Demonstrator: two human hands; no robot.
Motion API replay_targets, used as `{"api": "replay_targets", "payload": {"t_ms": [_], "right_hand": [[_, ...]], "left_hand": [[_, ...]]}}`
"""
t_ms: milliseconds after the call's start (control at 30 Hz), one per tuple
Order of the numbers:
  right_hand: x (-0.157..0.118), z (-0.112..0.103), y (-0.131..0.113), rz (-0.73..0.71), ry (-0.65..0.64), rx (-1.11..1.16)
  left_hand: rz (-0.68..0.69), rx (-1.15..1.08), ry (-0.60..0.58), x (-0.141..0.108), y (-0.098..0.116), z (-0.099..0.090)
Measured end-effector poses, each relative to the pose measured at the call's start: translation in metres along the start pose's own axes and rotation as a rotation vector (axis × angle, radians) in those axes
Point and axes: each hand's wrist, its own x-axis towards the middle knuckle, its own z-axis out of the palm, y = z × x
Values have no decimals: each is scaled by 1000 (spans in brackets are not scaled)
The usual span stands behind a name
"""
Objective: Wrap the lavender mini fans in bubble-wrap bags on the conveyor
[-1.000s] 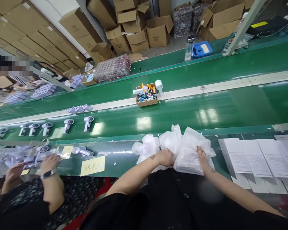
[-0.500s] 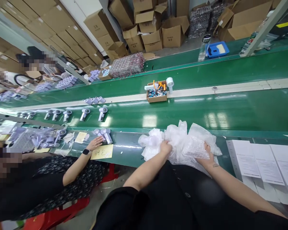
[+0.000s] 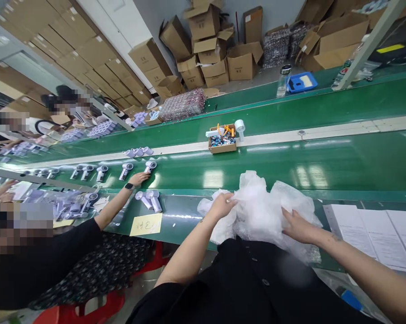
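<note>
A loose heap of clear bubble-wrap bags (image 3: 257,209) lies on the green bench edge right in front of my body. My left hand (image 3: 223,204) is at the heap's left part, fingers closed on the plastic near its upper edge. On the right side, my right hand (image 3: 299,225) has its thumb and fingers pressed into the crumpled plastic and closed on it. Parts of the fingertips are hidden by the film. Stacked white printed boxes (image 3: 353,229) stand just right of the heap.
A co-worker's hand (image 3: 140,178) touches a purple handheld fan (image 3: 151,166) on the belt (image 3: 182,168). Two more fans (image 3: 154,200) lie by a yellow note (image 3: 145,224). A small carton (image 3: 222,147) of parts stands mid-belt.
My left hand has moved slightly left and up, and the bags are spread differently between my hands. The co-worker's hand has gone from the bench-edge fans to one on the belt.
</note>
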Motion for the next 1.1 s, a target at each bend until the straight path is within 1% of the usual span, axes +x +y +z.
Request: {"api": "replay_targets", "payload": {"t_ms": [67, 133, 200, 267, 300, 333, 400, 433, 500, 533, 567, 633, 667, 700, 733, 800, 867, 900, 933, 967, 1033, 1067, 1100], "right_hand": [[-6, -19, 4, -26, -129, -47], [-10, -40, 9, -48, -177, -104], [-11, -63, 11, -46, -157, -162], [-9, -86, 9, -18, -81, -151], [-7, -97, 4, -10, -16, -76], [-3, -107, -3, -25, 55, 60], [8, -122, -22, -124, 158, 479], [14, -127, -32, -186, 178, 711], [26, -131, -50, -270, 198, 1086], [30, -132, -56, -288, 227, 1210], [33, -131, -59, -297, 282, 1295], [34, -129, -62, -333, 409, 1389], [33, -127, -62, -360, 445, 1417], [31, -125, -62, -382, 453, 1442], [30, -123, -62, -394, 449, 1468], [28, -118, -62, -379, 483, 1511], [28, -114, -64, -330, 611, 1498], [30, -112, -64, -308, 687, 1469], [31, -110, -64, -295, 747, 1440], [32, -109, -64, -291, 788, 1420], [33, -106, -61, -304, 828, 1432], [31, -104, -57, -315, 827, 1457], [29, -102, -53, -325, 809, 1476]], "left_hand": [[50, -12, 101, 6, 11, -14], [102, -169, 135, 12, 20, -20], [128, -414, 81, 15, 26, -18], [115, -635, 5, 16, 34, -11], [113, -707, -30, 16, 40, -6], [127, -739, -59, 15, 47, -2], [205, -688, -94, 13, 66, 5], [255, -634, -115, 12, 76, 8], [305, -582, -154, 13, 91, 9], [284, -626, -166, 15, 95, 8], [229, -714, -181, 18, 97, 7], [72, -911, -217, 25, 92, 7], [9, -967, -243, 29, 88, 7], [-27, -989, -280, 32, 84, 9], [-37, -993, -329, 33, 80, 11], [15, -1018, -435, 33, 79, 16], [100, -1044, -520, 30, 85, 21], [125, -1034, -513, 29, 89, 23], [127, -1010, -466, 29, 92, 25], [99, -986, -385, 30, 95, 26], [-20, -986, -173, 39, 96, 28], [-86, -1017, -79, 45, 94, 28], [-138, -1055, -11, 51, 92, 28]]}}
